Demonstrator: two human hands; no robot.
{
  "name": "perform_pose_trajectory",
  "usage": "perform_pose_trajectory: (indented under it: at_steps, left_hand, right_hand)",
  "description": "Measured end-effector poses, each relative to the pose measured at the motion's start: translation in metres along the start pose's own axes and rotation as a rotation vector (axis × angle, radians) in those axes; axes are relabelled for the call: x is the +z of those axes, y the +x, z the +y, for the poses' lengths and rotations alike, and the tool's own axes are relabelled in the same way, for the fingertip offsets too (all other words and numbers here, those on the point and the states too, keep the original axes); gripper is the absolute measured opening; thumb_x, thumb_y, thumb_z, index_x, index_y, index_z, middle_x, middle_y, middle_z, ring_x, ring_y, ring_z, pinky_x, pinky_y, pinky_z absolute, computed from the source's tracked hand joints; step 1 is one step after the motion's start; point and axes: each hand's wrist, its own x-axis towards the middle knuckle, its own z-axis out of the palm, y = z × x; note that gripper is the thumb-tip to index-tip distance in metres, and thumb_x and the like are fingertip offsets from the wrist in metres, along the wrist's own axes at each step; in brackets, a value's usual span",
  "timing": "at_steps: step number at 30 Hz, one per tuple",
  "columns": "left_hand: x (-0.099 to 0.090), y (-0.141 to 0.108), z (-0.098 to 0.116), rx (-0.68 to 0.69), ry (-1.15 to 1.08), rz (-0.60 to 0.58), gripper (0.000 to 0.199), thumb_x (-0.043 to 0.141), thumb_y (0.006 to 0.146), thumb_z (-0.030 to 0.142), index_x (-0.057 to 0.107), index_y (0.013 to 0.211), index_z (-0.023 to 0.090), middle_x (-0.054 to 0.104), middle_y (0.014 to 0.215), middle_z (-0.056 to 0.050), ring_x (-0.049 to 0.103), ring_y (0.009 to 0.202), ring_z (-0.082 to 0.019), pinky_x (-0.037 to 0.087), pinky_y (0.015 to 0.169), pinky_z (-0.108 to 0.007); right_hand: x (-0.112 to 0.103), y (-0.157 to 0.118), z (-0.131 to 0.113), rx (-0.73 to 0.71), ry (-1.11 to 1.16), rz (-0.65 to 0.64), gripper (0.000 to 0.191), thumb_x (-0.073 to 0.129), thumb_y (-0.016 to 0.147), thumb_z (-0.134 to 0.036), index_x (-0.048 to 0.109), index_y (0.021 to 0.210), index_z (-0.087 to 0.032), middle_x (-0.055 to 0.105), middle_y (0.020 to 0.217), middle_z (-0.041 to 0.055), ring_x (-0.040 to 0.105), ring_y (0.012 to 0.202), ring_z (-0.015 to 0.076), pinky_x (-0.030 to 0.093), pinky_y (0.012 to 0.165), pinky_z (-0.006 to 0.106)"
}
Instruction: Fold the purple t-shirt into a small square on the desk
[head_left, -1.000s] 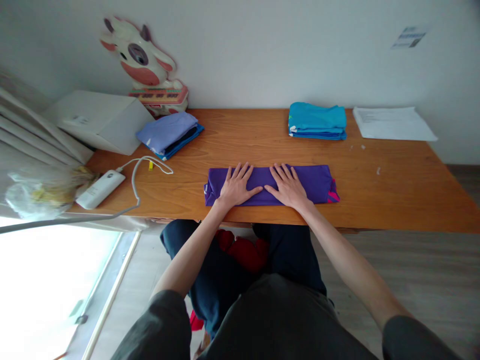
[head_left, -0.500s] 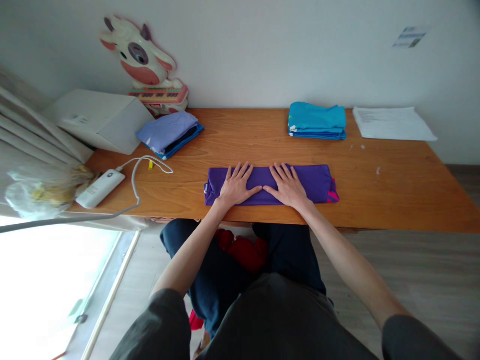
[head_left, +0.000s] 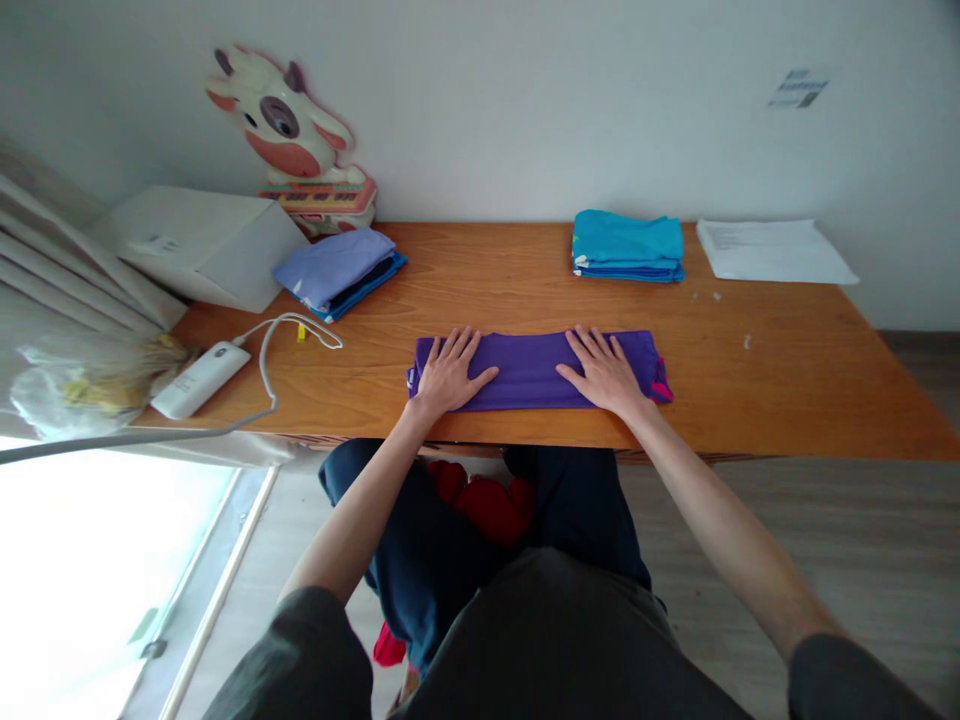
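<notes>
Purple cloth (head_left: 529, 365) flat beneath both hands (head_left: 450, 375).

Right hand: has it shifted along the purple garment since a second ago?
Yes. The right hand slid rightward along the folded purple garment, from its middle toward its pink-trimmed end.

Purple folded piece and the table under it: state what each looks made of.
Purple folded piece: soft matte fabric, probably knit cloth; it lies in flat layers under the left hand and right hand. Table: wood or wood veneer, smooth finish; grain lines show.
</notes>
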Motion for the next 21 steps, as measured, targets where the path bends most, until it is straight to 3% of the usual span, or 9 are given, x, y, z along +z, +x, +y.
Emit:
perform_pose_trajectory:
  at_steps: [4, 7, 21]
  left_hand:
    - [-0.003, -0.018, -0.031, -0.059, 0.014, 0.025, 0.087, 0.042, 0.114, 0.074, 0.034, 0.185, 0.023, 0.034, 0.191, -0.009, 0.024, 0.180, -0.034, 0.014, 0.149, -0.059]
    - [-0.003, -0.026, -0.043, -0.078, 0.003, 0.042, 0.086, 0.040, 0.115, 0.072, 0.035, 0.185, 0.022, 0.034, 0.191, -0.009, 0.024, 0.180, -0.032, 0.017, 0.148, -0.056]
    - [-0.002, -0.027, -0.041, -0.099, -0.007, 0.041, 0.089, 0.040, 0.115, 0.072, 0.029, 0.186, 0.020, 0.031, 0.191, -0.011, 0.024, 0.180, -0.035, 0.018, 0.148, -0.060]
  right_hand:
    - [-0.006, -0.020, 0.044, 0.095, -0.044, 0.011, 0.089, 0.030, 0.116, -0.072, 0.034, 0.186, -0.017, 0.032, 0.191, 0.0132, 0.027, 0.178, 0.0383, 0.020, 0.145, 0.066]
    - [-0.007, -0.028, 0.061, 0.132, -0.045, 0.010, 0.090, 0.028, 0.115, -0.073, 0.034, 0.186, -0.017, 0.031, 0.191, 0.0136, 0.026, 0.179, 0.0379, 0.018, 0.146, 0.065]
    - [-0.007, -0.030, 0.058, 0.142, -0.056, 0.021, 0.091, 0.025, 0.116, -0.073, 0.032, 0.186, -0.016, 0.029, 0.192, 0.0137, 0.025, 0.179, 0.0379, 0.018, 0.146, 0.065]
